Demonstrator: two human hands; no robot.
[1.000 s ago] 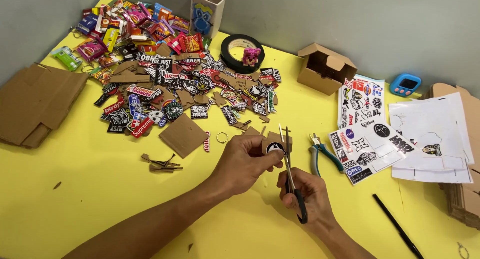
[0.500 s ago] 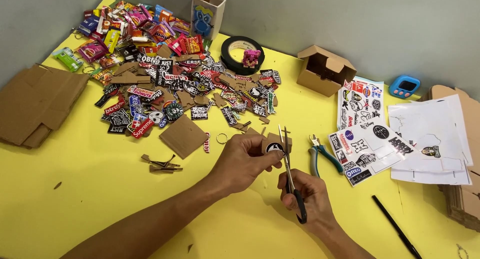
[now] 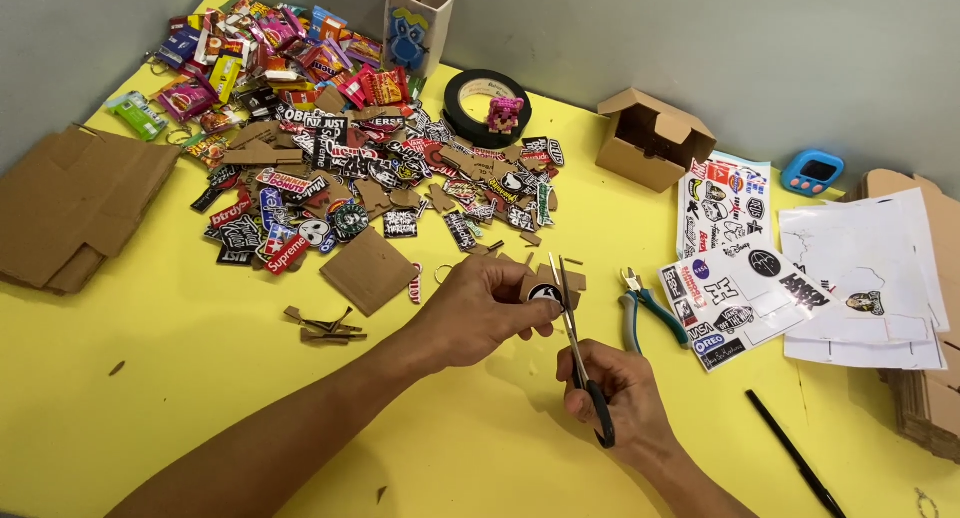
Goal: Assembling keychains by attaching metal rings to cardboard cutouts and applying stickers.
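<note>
My left hand (image 3: 482, 311) pinches a small piece of brown cardboard (image 3: 548, 286) bearing a round black-and-white sticker, held just above the yellow table (image 3: 180, 398). My right hand (image 3: 617, 398) grips black-handled scissors (image 3: 580, 348), blades pointing away from me and slightly parted, their edges at the cardboard piece's right side. Both hands are close together at the table's centre front.
A heap of stickers and cardboard offcuts (image 3: 350, 168) spreads behind the hands, with candy wrappers (image 3: 250, 53) at the far left. Flat cardboard (image 3: 70, 203), a square cardboard piece (image 3: 370, 270), tape roll (image 3: 487, 106), small box (image 3: 650, 138), blue-handled pliers (image 3: 640, 313), sticker sheets (image 3: 730, 258), black pen (image 3: 795, 453).
The hands stay almost in place; the scissors and the cardboard piece shift only slightly against each other.
</note>
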